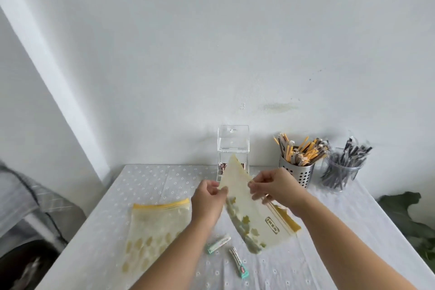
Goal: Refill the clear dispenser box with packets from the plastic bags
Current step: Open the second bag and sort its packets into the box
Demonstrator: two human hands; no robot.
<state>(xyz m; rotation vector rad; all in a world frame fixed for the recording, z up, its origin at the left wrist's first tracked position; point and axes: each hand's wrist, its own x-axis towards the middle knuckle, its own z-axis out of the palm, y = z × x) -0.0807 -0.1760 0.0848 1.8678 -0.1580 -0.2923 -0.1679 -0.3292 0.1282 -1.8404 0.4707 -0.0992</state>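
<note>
**Refill barely begun: box mostly unfilled, two packets loose on the table**

Head view: the clear acrylic dispenser box (233, 141) stands at the table's far edge, lid raised. A few brownish packets show low inside it and its upper part looks bare, so I judge most of the filling remains.

Just in front of the box, the left hand (207, 198) and right hand (273, 186) each pinch an edge of a translucent yellow-zip plastic bag (249, 209). It is tilted with its zip end lowest and looks flat.

Nearer than the box lie two small white-and-teal stick packets (219, 245). To the box's near left a second yellow-zip bag (155, 231) lies flat; its contents are unclear.
</note>
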